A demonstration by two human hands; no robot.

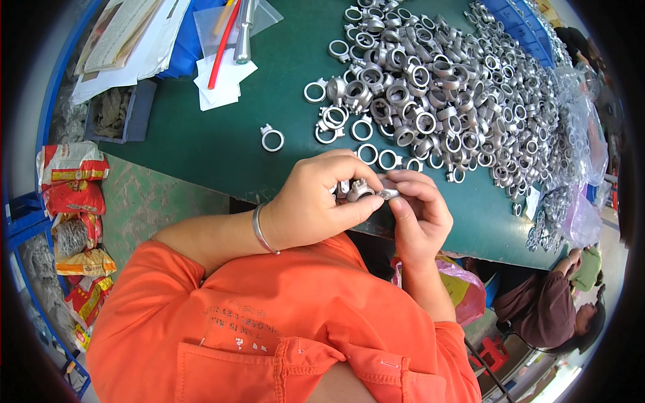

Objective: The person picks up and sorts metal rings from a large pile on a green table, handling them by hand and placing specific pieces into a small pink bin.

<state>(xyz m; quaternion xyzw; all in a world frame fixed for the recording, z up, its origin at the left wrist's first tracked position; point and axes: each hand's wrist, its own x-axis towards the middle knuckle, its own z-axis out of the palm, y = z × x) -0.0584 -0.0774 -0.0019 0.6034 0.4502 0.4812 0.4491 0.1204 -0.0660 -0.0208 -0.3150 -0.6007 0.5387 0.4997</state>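
Observation:
My left hand (pixel 309 191), a metal bangle on its wrist, is curled around one or more grey metal rings with small lugs (pixel 360 191) at the table's near edge. Facing it, my right hand (pixel 422 213) pinches a small grey metal ring (pixel 388 194) between thumb and fingers, seen nearly edge-on. The two hands almost meet, and fingers hide much of what they hold. Just beyond them lie loose rings, among them one metal ring (pixel 367 154) lying flat. A single ring (pixel 272 140) sits apart to the left.
A large heap of metal rings (pixel 430 80) covers the green table (pixel 201 144) at far right, beside a blue crate (pixel 514 23) and plastic bags (pixel 581 134). Papers (pixel 127 47), a red pen (pixel 224 47) and a grey bin (pixel 134 114) stand far left. A co-worker (pixel 544 309) sits right.

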